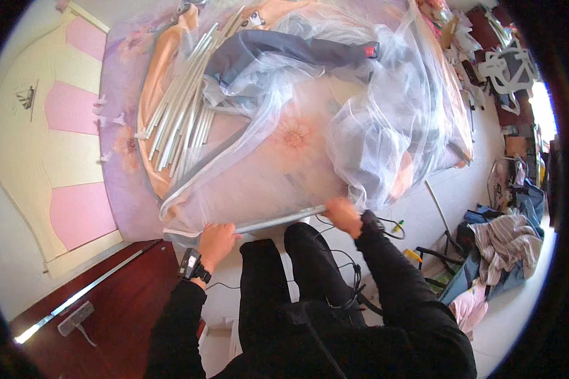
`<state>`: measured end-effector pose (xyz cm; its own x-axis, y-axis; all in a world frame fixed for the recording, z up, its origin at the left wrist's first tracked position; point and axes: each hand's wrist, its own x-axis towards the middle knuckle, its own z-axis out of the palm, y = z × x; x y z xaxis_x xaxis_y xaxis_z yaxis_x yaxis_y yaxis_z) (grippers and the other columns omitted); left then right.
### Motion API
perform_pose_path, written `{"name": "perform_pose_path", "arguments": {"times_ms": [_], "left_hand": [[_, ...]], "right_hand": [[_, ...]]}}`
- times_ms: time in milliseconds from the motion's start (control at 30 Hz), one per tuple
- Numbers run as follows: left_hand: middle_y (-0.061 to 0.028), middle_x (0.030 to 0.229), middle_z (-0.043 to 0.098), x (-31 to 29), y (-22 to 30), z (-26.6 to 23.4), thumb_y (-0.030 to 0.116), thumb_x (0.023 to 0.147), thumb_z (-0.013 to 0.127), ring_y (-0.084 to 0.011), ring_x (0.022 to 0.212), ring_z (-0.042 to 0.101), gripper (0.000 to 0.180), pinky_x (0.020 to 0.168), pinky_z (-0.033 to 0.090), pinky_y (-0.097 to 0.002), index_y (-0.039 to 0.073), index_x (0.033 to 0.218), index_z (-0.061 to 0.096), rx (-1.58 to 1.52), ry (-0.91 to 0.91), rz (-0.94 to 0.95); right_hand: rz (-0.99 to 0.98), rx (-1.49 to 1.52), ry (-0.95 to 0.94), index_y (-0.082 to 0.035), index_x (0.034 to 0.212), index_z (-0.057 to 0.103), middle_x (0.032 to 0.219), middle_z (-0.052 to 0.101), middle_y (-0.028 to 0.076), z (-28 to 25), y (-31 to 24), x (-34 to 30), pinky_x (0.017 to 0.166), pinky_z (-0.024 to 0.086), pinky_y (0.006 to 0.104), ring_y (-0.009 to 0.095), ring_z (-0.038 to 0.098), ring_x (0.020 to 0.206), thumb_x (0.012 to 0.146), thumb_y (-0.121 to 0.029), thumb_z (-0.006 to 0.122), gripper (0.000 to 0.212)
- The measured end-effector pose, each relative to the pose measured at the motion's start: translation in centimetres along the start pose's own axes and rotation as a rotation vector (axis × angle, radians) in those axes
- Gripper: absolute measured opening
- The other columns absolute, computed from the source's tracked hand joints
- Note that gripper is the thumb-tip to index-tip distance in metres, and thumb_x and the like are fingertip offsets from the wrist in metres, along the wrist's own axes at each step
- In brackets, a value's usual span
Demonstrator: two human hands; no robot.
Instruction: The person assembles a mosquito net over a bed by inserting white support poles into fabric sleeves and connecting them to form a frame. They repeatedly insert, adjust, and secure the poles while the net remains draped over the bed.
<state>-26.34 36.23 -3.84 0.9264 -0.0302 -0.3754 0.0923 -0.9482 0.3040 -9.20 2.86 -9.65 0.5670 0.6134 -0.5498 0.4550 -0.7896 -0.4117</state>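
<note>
White mesh netting [385, 107], like a mosquito net, is spread over a bed with a flowered cover [123, 196]. At its near edge runs a long pale grey pole [278, 220], seemingly inside the net's hem. My left hand [218, 242] is closed round that edge at the bed's near left corner. Farther right, my right hand [344, 216] grips the other end of the same stretch, its fingers curled over it. A bundle of pale slender poles [183, 114] lies at the left of the bed. Dark grey fabric [297, 47] is heaped with the netting beyond.
A cream and pink headboard [76, 114] stands at the left. On the dark red floor piece below it lies a grey plug-like block [76, 318] with a cord. Piled clothes [506, 246] lie at the right, and thin black cables [354, 271] hang near my right leg.
</note>
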Motion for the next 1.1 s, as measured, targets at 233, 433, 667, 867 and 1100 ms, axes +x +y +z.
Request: {"name": "perform_pose_path", "arguments": {"times_ms": [233,433,667,867,1100], "left_hand": [[-0.0108,0.07,0.062,1.0,0.9,0.2,0.041,0.083,0.06,-0.0295,0.072,0.062,0.034,0.063,0.041,-0.0434,0.007,0.076,0.056,0.1,0.024,0.001],[-0.0135,0.07,0.063,5.8,8.4,-0.5,0.043,0.085,0.057,-0.0329,0.069,0.063,0.038,0.063,0.043,-0.0435,0.006,0.079,0.059,0.06,-0.024,0.04],[-0.0142,0.068,0.064,9.8,13.8,-2.3,0.041,0.085,0.058,-0.0332,0.066,0.062,0.033,0.06,0.044,-0.0465,0.008,0.078,0.06,0.058,-0.092,0.018],[-0.0172,0.062,0.06,8.1,7.7,-4.9,0.047,0.08,0.061,-0.0392,0.06,0.059,0.042,0.054,0.043,-0.0489,0.006,0.072,0.06,-0.046,-0.091,-0.004],[-0.0178,0.06,0.058,4.9,0.9,-5.1,0.052,0.078,0.063,-0.0392,0.059,0.058,0.047,0.054,0.043,-0.0485,0.006,0.071,0.057,0.106,-0.17,0.028]], "right_hand": [[-0.19,-0.032,-0.078,-0.003,0.082,0.057,0.077,0.061,0.018,-1.9,5.8,-1.1,0.07,0.046,0.0495,0.039,0.06,0.079,0.086,-0.034,0.06,0.031],[-0.281,0.017,-0.187,-0.003,0.09,0.057,0.081,0.064,0.019,-4.1,2.6,-0.2,0.07,0.049,0.0487,0.04,0.062,0.08,0.092,-0.033,0.05,0.031],[-0.287,0.163,-0.128,-0.008,0.102,0.054,0.08,0.064,0.019,-5.5,3.1,-0.4,0.067,0.048,0.0485,0.04,0.062,0.077,0.09,-0.033,0.052,0.028],[-0.26,0.219,0.026,-0.006,0.086,0.055,0.077,0.061,0.018,-7.4,7.7,-2.7,0.067,0.047,0.0481,0.04,0.06,0.076,0.089,-0.042,0.054,0.037],[-0.2,0.104,-0.04,-0.007,0.082,0.059,0.074,0.062,0.016,-7.7,10.0,-3.7,0.066,0.048,0.0474,0.038,0.062,0.075,0.089,-0.042,0.053,0.037]]}}
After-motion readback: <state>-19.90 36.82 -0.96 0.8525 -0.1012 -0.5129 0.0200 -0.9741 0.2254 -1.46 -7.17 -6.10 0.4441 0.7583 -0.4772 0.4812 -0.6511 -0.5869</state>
